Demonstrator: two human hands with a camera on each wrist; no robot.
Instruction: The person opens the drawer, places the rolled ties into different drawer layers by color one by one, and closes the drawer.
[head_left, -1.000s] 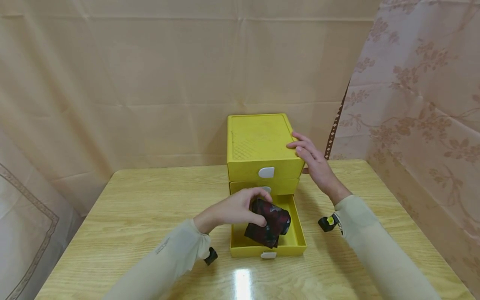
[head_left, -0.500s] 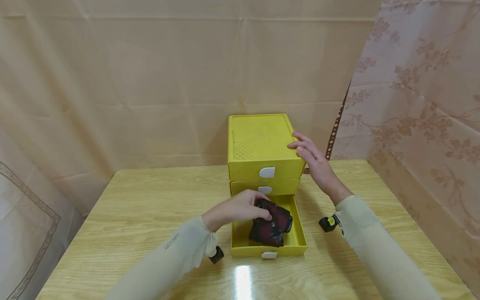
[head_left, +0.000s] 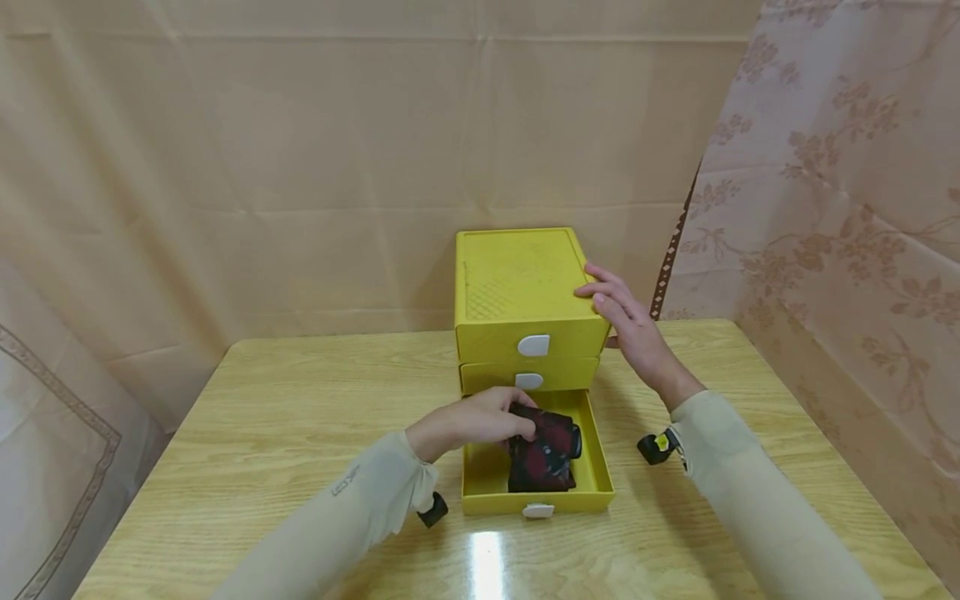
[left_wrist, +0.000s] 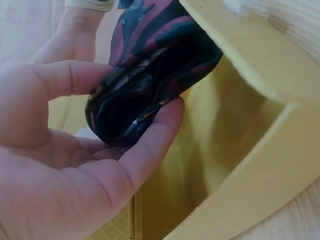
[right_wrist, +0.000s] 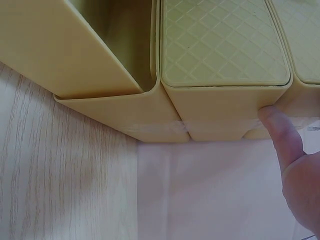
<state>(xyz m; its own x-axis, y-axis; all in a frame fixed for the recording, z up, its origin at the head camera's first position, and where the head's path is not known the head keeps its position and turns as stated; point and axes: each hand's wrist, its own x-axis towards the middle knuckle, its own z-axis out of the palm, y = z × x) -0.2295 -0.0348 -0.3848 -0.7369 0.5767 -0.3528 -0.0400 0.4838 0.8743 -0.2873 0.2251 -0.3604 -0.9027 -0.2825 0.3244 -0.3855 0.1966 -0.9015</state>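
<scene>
A folded dark cloth [head_left: 542, 454] with a red pattern lies in the pulled-out bottom drawer [head_left: 600, 467] of a yellow drawer cabinet [head_left: 525, 271]. My left hand [head_left: 476, 419] pinches its left end between thumb and fingers. In the left wrist view, the cloth [left_wrist: 150, 55] appears rolled in soft layers, with the thumb and fingers on either side of its near end. My right hand [head_left: 637, 337] rests on the cabinet's top right edge, fingers fairly straight. In the right wrist view, one digit of the right hand [right_wrist: 300, 180] touches the cabinet's side.
The two upper drawers are closed, with white handles [head_left: 533, 345] on their fronts. The cabinet stands on a wood-grain table [head_left: 322, 417]. A beige curtain [head_left: 300, 167] hangs behind, and a floral curtain [head_left: 847, 208] hangs at the right.
The cloth has turned and settled straighter in the bottom drawer. My left hand has moved slightly right while keeping hold of it. My right hand stays on the cabinet.
</scene>
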